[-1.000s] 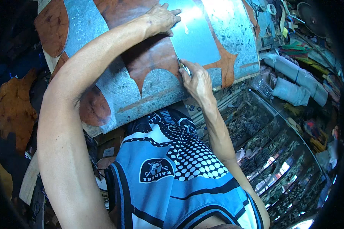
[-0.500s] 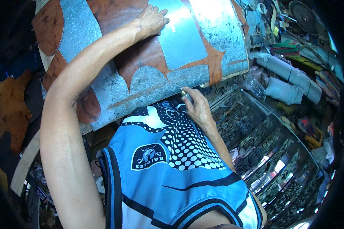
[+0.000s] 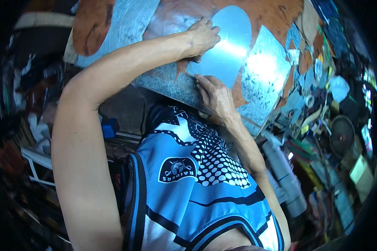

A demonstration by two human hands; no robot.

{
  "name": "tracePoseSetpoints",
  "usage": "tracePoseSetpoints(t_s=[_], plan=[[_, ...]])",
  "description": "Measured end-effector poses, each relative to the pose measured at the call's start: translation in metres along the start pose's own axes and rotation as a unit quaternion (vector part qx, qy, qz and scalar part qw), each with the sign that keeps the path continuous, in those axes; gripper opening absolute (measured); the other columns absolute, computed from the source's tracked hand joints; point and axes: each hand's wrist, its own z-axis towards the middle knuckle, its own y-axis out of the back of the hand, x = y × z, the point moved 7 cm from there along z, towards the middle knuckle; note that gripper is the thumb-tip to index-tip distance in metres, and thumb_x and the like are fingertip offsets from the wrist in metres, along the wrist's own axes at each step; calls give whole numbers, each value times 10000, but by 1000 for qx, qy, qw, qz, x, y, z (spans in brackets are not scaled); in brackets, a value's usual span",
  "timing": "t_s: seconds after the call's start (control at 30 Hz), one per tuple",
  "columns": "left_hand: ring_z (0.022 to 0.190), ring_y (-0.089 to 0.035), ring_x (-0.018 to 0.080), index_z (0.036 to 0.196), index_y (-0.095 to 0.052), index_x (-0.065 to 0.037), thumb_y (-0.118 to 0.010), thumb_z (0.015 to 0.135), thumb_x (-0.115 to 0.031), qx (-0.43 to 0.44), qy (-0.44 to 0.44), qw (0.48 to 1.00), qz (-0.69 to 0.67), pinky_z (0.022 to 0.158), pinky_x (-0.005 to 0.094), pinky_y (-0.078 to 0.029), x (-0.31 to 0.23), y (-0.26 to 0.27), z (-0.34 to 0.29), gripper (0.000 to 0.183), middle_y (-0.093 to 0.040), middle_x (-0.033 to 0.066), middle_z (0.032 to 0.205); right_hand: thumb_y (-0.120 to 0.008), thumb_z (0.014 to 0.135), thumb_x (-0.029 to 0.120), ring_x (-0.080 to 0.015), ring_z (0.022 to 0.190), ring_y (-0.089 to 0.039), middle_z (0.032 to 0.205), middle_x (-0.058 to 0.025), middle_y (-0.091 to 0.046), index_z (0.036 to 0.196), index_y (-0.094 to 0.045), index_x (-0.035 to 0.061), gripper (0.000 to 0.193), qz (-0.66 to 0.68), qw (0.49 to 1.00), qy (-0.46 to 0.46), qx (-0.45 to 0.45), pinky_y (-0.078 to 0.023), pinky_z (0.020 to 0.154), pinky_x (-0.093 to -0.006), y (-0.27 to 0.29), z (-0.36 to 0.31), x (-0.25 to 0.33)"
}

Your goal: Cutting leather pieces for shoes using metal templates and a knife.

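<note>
Head view: smooth metal sheet (image 3: 232,46) lying on brown leather (image 3: 276,14), in from the bench's (image 3: 167,85) near edge.
The left hand (image 3: 203,39), grip loosely apart, bears only on its left side, so a sideways push could pivot it; the right hand (image 3: 215,94), grip together on a mostly hidden slim tool (image 3: 197,81), might slip by the near-left corner and nick the leather.
</note>
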Motion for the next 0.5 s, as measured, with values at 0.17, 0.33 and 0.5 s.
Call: tracePoseSetpoints(t_s=[0.17,0.33,0.5], plan=[[1375,-377,333,1330,-531,-102,-931,477,-425,35,55,997,-28,1083,481,-326,0,-8,-1,997,-424,91,1489,-590,922,137,-384,892,-650,1018,-182,-653,1241,-632,100,324,-30,999,38,21,-543,748,-470,-3,8,-3],[1359,-403,347,1438,-449,-143,-911,513,-511,67,75,994,34,1040,474,-354,-2,-15,12,1097,-418,121,1503,-622,903,85,-386,865,-665,1032,-197,-654,1222,-640,49,322,-45,997,62,3,-548,742,-441,-5,12,-6],[1403,-346,342,1467,-418,-164,-946,455,-478,75,110,991,21,1060,470,-329,-2,-23,18,1183,-351,76,1554,-587,920,130,-392,884,-657,1005,-195,-639,1246,-630,103,330,-63,997,47,0,-543,746,-472,-11,14,-8]])
